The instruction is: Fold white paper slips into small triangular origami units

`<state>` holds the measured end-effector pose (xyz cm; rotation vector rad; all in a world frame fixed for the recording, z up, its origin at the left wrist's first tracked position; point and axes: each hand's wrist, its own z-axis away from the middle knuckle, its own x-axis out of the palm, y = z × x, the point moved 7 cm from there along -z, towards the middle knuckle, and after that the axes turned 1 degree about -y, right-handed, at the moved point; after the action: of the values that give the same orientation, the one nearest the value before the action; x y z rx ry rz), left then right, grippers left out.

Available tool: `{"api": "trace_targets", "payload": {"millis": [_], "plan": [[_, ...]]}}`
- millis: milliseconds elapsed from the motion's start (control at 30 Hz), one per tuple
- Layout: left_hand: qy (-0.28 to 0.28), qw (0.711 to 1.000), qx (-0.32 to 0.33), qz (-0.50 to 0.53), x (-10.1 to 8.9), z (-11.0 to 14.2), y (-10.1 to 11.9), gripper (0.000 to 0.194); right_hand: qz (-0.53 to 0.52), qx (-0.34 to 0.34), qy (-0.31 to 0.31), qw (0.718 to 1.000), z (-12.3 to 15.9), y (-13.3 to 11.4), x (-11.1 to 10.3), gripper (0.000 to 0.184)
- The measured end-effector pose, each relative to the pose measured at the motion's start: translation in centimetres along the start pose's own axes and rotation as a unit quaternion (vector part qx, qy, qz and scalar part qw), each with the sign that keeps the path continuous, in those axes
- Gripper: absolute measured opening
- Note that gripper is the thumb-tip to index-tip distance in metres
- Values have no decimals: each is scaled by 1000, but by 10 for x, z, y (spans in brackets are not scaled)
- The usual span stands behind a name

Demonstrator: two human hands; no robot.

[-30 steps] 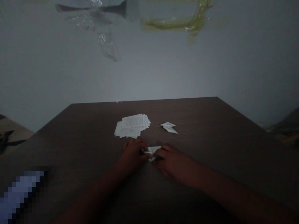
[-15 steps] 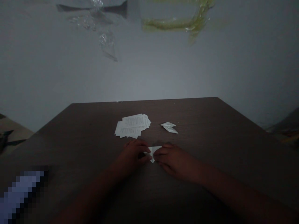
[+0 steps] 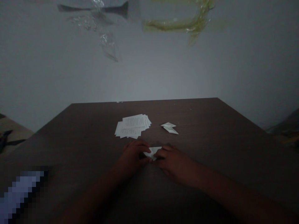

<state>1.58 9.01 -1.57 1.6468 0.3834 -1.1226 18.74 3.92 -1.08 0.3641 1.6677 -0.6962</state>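
Note:
A small piece of folded white paper [image 3: 153, 150] lies on the dark wooden table [image 3: 93, 118], between my two hands. My left hand [image 3: 135, 153] grips its left side, with the thumb near the lower tip and the fingers over the upper left part. On the other side, my right hand [image 3: 171, 160] pinches the paper's right and lower edge with curled fingers. The lower point of the paper is partly hidden by the fingertips. Beyond my right hand rest folded paper pieces [image 3: 169, 127] with pointed ends.
A loose stack of printed paper sheets [image 3: 133, 126] lies beyond my left hand. At the lower left is a blurred-out bright object [image 3: 22, 191]. Behind the table's far edge stands a pale wall [image 3: 163, 68] with yellowish tape [image 3: 170, 25] on it.
My right fingers have curled in more at the paper's lower edge. The paper's bottom point, visible before, is now turned up or covered. Both hands otherwise stay in place.

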Motion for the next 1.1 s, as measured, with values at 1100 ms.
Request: {"api": "trace_targets", "payload": {"millis": [1100], "plan": [[-71,991,88,-76,8,5,31,24,-240,104,163,951,1,21,-11,24]]}}
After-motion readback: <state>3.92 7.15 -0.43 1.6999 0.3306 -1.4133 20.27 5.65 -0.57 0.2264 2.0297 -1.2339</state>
